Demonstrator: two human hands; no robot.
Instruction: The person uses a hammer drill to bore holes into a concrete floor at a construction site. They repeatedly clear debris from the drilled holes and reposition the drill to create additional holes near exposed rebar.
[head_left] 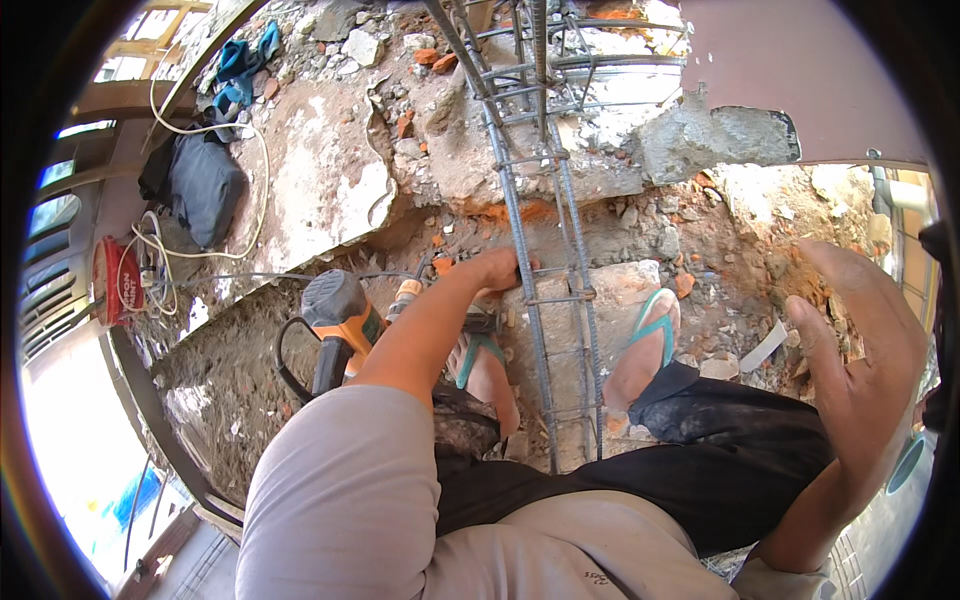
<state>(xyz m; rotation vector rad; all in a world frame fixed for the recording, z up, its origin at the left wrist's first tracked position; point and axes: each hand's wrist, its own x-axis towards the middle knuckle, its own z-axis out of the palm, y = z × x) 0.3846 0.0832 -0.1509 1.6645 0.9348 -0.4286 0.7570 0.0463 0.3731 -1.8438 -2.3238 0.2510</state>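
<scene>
Left hand (503, 268) is sitting at rebar cage (509, 185), can't tell fingers' grip; right hand (872, 325) is hovering, fingers parted.

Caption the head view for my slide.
Left hand at the rebar cage, right hand open, orange-and-black power tool nearby.

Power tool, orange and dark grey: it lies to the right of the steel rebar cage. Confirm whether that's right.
Not right: the head view shows the orange and dark grey power tool lying to the left of the steel rebar cage.
</scene>
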